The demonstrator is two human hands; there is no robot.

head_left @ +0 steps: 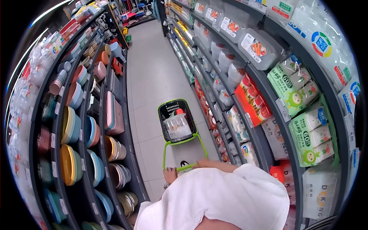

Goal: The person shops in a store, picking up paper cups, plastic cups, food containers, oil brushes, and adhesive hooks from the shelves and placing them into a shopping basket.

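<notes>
A black shopping basket (161, 126) with a bright green rim stands on the aisle floor in front of me. Its long green handle (204, 147) is pulled up toward my body. At the handle's left corner, the fingers of my left hand (170, 175) are wrapped round the bar. My right hand (202, 163) grips the other end of that bar, partly hidden by the forearm and white sleeve. Inside the basket lies a clear plastic pack (178, 127) with "DEKANG" lettering, and a red-topped item (179, 112) sits beside or under it.
Shelves on the left carry stacked plastic bowls (70, 165) and pink basins (115, 115). Right-hand shelves hold green cup packs (312, 134), a red cup pack (253, 100) and clear lidded containers (255, 48). Grey floor tiles (143, 73) run between them toward goods at the far end.
</notes>
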